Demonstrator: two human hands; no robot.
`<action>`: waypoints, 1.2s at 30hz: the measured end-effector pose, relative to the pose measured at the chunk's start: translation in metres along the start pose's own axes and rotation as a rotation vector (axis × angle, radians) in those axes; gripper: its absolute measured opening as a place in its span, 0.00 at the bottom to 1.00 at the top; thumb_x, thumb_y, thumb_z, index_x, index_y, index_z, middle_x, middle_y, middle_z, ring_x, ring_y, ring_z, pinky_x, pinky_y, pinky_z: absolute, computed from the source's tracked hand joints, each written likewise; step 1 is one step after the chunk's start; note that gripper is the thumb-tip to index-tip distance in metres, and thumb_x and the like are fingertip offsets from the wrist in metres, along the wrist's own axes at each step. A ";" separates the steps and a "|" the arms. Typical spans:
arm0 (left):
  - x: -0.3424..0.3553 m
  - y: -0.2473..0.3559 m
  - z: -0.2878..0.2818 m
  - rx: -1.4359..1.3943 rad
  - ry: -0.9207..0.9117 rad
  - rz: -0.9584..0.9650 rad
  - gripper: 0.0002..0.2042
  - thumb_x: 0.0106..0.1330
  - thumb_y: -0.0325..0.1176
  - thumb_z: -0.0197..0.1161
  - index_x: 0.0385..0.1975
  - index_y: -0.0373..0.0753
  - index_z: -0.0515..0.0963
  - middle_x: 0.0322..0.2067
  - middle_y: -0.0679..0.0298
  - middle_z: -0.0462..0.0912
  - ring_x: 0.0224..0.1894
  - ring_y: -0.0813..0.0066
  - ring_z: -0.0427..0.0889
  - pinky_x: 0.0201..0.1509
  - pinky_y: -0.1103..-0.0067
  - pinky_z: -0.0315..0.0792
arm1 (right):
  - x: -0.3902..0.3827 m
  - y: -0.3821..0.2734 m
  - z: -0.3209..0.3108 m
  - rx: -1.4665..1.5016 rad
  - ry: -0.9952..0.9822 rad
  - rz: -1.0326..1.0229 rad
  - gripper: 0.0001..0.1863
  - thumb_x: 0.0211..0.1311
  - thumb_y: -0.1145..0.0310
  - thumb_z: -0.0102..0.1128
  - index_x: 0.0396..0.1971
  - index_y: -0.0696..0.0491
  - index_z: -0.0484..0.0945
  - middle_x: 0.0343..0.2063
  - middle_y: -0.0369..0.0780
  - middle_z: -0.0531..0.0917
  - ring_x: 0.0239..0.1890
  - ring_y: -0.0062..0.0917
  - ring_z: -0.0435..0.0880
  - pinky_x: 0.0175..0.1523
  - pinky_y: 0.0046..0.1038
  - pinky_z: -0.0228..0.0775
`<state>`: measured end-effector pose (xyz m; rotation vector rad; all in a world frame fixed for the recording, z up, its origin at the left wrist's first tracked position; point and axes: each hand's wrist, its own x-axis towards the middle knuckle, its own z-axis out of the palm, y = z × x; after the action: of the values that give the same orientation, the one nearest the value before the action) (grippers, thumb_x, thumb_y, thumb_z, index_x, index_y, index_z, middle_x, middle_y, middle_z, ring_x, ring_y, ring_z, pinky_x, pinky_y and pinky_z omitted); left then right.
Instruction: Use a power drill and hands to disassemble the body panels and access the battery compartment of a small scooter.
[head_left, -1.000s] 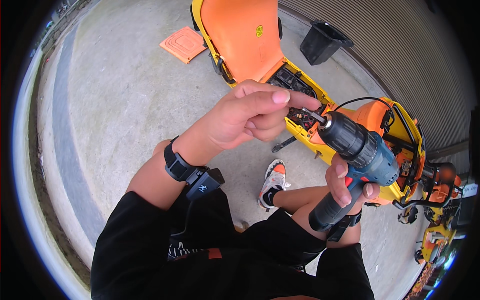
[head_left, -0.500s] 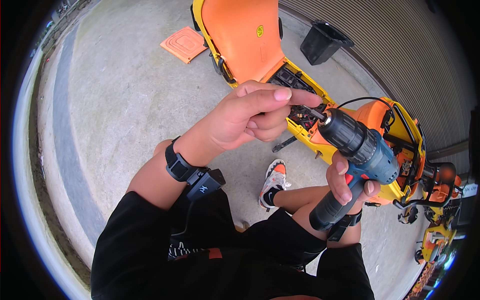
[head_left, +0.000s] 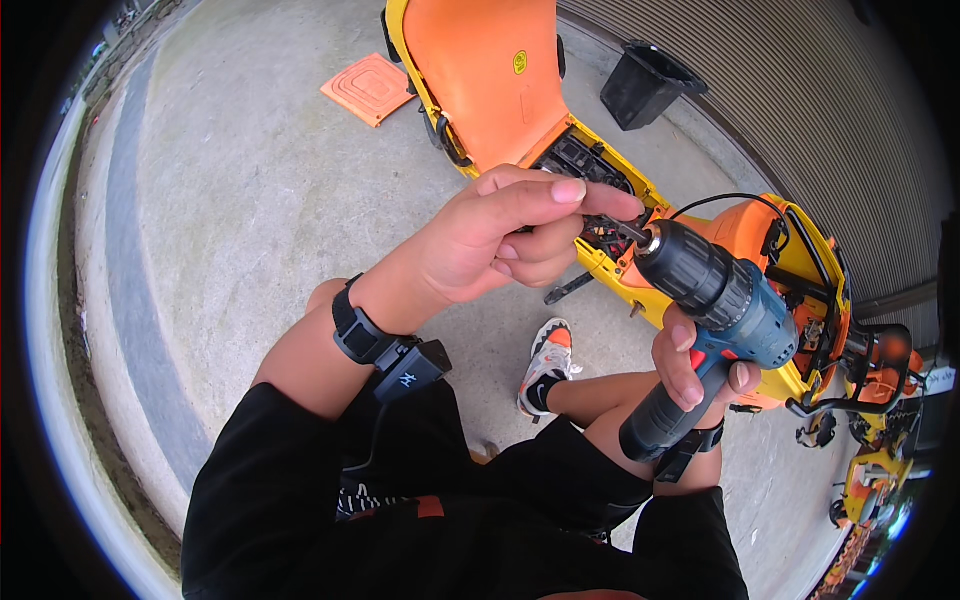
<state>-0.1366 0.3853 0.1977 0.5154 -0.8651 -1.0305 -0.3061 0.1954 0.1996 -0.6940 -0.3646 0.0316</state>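
Observation:
My right hand (head_left: 685, 370) is closed round the grip of a blue and black cordless drill (head_left: 765, 315), which points up and to the left. A metal bit (head_left: 636, 232) sticks out of its black chuck (head_left: 685, 260). My left hand (head_left: 505, 230) has its fingers bent at the bit's tip, the index finger over it; the tip itself is partly hidden by the fingers. Behind both hands lies a yellow and orange vehicle (head_left: 485, 80) with an open bay (head_left: 580, 160) showing black parts and wiring.
An orange panel (head_left: 363, 88) lies on the concrete floor (head_left: 220, 220). A black bin (head_left: 645, 85) stands by a corrugated wall (head_left: 850, 120). More yellow vehicles (head_left: 875, 475) are at the right. A channel (head_left: 70, 320) runs along the left edge. My shoe (head_left: 550, 360) is below.
My left hand has shifted very slightly to the right along the bit. The drill and my right hand look almost still.

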 end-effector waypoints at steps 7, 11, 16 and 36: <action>0.000 -0.001 0.001 -0.028 0.005 -0.010 0.20 0.70 0.40 0.42 0.52 0.33 0.71 0.10 0.76 0.50 0.12 0.85 0.50 0.18 0.84 0.47 | 0.001 0.002 -0.002 0.024 -0.016 -0.007 0.46 0.44 0.68 0.67 0.59 0.70 0.48 0.41 0.53 0.71 0.18 0.26 0.78 0.21 0.18 0.73; 0.001 -0.002 0.001 -0.027 0.081 -0.019 0.19 0.70 0.39 0.42 0.52 0.33 0.70 0.10 0.76 0.50 0.13 0.86 0.50 0.18 0.84 0.47 | 0.001 0.007 -0.002 -0.054 0.031 -0.068 0.47 0.45 0.65 0.67 0.58 0.72 0.48 0.41 0.54 0.71 0.20 0.27 0.78 0.20 0.16 0.71; 0.006 -0.007 0.006 0.021 0.143 -0.047 0.25 0.69 0.48 0.45 0.56 0.33 0.67 0.12 0.77 0.53 0.14 0.87 0.51 0.19 0.85 0.47 | 0.005 0.012 -0.006 0.209 -0.029 -0.035 0.42 0.48 0.70 0.65 0.61 0.62 0.50 0.44 0.51 0.71 0.25 0.28 0.80 0.23 0.19 0.76; 0.024 -0.015 0.008 0.291 0.320 0.114 0.29 0.69 0.55 0.39 0.50 0.35 0.72 0.11 0.77 0.52 0.14 0.88 0.48 0.19 0.84 0.44 | 0.019 0.038 -0.017 0.505 0.064 0.083 0.38 0.52 0.63 0.61 0.61 0.56 0.54 0.48 0.51 0.73 0.22 0.23 0.78 0.22 0.17 0.75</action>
<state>-0.1452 0.3572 0.2008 0.8421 -0.7502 -0.6956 -0.2794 0.2173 0.1699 -0.2091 -0.2507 0.1739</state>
